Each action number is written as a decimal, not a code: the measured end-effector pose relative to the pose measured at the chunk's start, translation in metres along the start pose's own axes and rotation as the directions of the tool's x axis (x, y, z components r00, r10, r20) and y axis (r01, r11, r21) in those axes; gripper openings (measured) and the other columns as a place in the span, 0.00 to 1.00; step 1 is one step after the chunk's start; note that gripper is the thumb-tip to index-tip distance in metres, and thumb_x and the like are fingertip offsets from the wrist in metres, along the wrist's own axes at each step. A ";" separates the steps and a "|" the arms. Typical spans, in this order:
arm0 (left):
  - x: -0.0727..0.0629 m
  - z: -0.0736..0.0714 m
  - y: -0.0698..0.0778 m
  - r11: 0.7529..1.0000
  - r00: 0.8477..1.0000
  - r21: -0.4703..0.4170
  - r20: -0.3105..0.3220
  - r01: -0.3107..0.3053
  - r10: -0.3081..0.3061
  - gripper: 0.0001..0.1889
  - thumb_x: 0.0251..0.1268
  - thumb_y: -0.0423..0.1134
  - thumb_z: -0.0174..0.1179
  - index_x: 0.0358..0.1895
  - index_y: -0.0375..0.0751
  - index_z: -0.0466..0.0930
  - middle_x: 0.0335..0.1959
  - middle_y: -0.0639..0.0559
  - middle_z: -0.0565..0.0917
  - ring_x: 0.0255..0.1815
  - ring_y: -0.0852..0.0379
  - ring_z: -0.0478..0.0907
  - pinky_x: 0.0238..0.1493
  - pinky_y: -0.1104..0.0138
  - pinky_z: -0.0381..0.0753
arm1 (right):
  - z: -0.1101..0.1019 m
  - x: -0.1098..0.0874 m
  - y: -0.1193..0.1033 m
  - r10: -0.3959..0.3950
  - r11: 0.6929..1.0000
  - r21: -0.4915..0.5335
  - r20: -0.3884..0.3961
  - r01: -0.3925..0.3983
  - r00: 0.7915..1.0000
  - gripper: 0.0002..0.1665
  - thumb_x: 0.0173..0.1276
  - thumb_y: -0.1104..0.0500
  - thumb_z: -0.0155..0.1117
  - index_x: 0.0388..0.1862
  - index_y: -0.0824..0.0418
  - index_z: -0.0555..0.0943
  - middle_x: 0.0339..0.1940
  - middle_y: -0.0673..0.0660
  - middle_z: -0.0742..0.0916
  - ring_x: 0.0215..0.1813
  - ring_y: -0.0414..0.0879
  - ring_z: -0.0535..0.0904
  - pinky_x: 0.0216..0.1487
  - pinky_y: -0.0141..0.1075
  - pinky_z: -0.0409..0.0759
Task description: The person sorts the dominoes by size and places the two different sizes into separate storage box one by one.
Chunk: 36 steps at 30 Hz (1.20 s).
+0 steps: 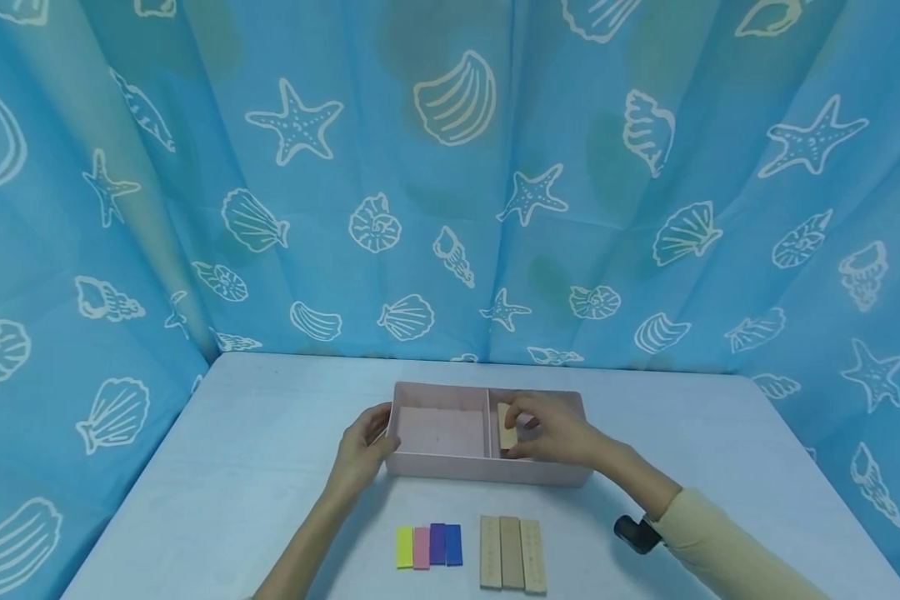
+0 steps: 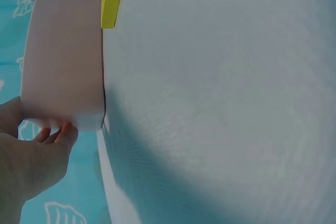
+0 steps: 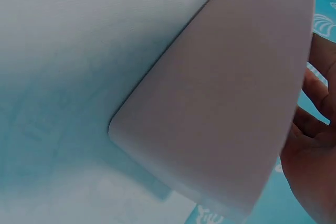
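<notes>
A pale pink two-compartment box (image 1: 450, 468) sits on the table. My left hand (image 1: 362, 448) grips its left end, thumb at the rim; the left wrist view shows the fingers of that hand (image 2: 42, 163) against the box's end wall (image 2: 63, 51). Inside the smaller right compartment, my right hand (image 1: 558, 429) pinches a light wooden block (image 1: 506, 427) upright beside the divider. In the right wrist view the box wall (image 3: 220, 93) hides the block and part of the right hand (image 3: 315, 150).
In front of the box lies a row of small coloured blocks: yellow (image 1: 405, 547), pink (image 1: 422, 548), purple (image 1: 437, 544) and blue (image 1: 453, 545). To their right are 3 longer wooden blocks (image 1: 512, 552). A blue shell-print curtain (image 1: 450, 192) hangs behind the white table (image 1: 292, 408).
</notes>
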<state>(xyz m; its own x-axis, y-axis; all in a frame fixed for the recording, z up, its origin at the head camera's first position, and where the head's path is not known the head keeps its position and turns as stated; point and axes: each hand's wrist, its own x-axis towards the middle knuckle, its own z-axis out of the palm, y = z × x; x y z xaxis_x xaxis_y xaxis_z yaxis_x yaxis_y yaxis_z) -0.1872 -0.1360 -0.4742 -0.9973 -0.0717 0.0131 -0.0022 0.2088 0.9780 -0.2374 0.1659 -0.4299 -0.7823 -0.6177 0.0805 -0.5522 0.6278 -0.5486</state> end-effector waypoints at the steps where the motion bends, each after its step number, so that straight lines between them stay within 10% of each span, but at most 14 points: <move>1: 0.000 0.000 0.000 1.000 1.000 -0.001 0.000 0.000 0.000 0.27 0.66 0.27 0.56 0.69 0.31 0.66 0.70 0.34 0.69 0.72 0.38 0.63 0.70 0.50 0.65 | 0.002 0.002 0.001 0.004 1.000 -0.009 0.007 -0.004 1.000 0.17 0.56 0.57 0.79 0.40 0.54 0.79 0.66 0.61 0.78 0.58 0.54 0.78 0.54 0.45 0.83; 14: 0.001 0.003 -0.001 1.000 1.000 0.015 -0.015 0.024 -0.024 0.27 0.66 0.27 0.57 0.70 0.33 0.66 0.70 0.37 0.69 0.72 0.40 0.64 0.70 0.51 0.66 | 0.024 0.022 0.010 0.049 0.999 0.001 0.072 -0.049 0.996 0.15 0.56 0.67 0.76 0.40 0.57 0.81 0.41 0.48 0.81 0.43 0.45 0.80 0.46 0.35 0.85; 36: 0.000 0.001 -0.001 1.000 1.000 0.017 -0.016 0.011 -0.010 0.28 0.66 0.27 0.57 0.69 0.32 0.66 0.70 0.36 0.70 0.72 0.40 0.64 0.69 0.50 0.67 | 0.027 0.027 0.004 0.073 0.995 0.053 0.107 -0.079 0.992 0.22 0.58 0.69 0.73 0.52 0.62 0.80 0.42 0.49 0.81 0.41 0.45 0.77 0.42 0.34 0.83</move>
<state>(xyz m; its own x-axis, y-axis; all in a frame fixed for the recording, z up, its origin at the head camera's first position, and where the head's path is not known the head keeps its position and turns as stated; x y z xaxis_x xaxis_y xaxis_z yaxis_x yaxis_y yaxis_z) -0.1878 -0.1351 -0.4759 -0.9959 -0.0899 0.0063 -0.0141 0.2249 0.9743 -0.2533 0.1390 -0.4529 -0.7853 -0.6171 -0.0496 -0.4721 0.6488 -0.5969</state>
